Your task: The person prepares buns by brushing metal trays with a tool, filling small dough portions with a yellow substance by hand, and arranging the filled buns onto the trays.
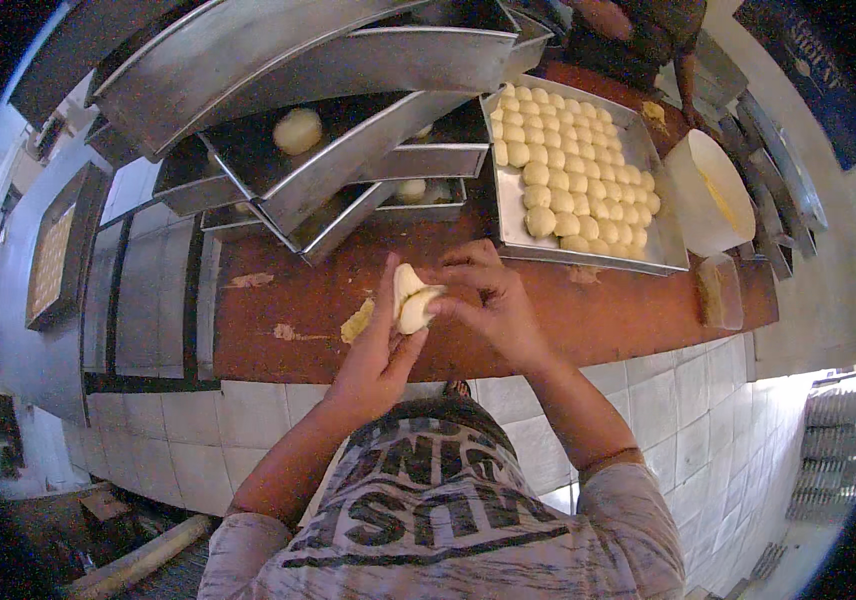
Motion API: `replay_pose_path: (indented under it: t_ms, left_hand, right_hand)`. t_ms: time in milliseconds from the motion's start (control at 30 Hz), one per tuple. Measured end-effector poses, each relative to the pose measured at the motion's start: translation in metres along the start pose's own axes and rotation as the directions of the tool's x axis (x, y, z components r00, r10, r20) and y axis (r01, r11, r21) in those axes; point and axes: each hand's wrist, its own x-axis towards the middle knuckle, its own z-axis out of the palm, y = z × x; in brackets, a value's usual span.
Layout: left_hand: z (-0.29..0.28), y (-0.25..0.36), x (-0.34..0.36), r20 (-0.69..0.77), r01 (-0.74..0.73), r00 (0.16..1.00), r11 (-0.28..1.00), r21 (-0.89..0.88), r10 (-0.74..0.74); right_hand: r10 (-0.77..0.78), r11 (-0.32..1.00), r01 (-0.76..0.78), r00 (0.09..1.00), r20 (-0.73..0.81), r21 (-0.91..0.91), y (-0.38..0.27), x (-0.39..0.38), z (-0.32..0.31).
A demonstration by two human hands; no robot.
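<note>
Dough piece (pixel 414 300) over counter (pixel 588 310), tray of dough balls (pixel 663 245) behind right, stacked pans (pixel 348 160) behind left

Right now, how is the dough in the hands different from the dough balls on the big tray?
The dough piece is one flattened, folded lump, pinched between the left hand and right hand; the dough balls are many, round and smooth. The piece is held above the brown counter; the balls sit in close rows on the metal tray. The piece looks bigger than any single ball. Both are the same pale yellow.
</note>
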Motion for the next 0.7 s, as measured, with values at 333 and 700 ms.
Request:
replay_pose_path:
  t_ms: [333, 700]
  left_hand:
    - [-0.020, -0.015, 0.028, 0.170, 0.473, 0.849, 0.579, -0.664, -0.500]
    - [-0.002, -0.003, 0.026, 0.045, 0.511, 0.856, 0.831, -0.221, -0.514]
  right_hand:
    - [-0.303, 0.785, 0.276, 0.952, 0.044, -0.554, -0.032, -0.018, 0.020]
    - [0.222, 0.963, -0.203, 0.971, -0.092, 0.180, 0.000, -0.007, 0.010]
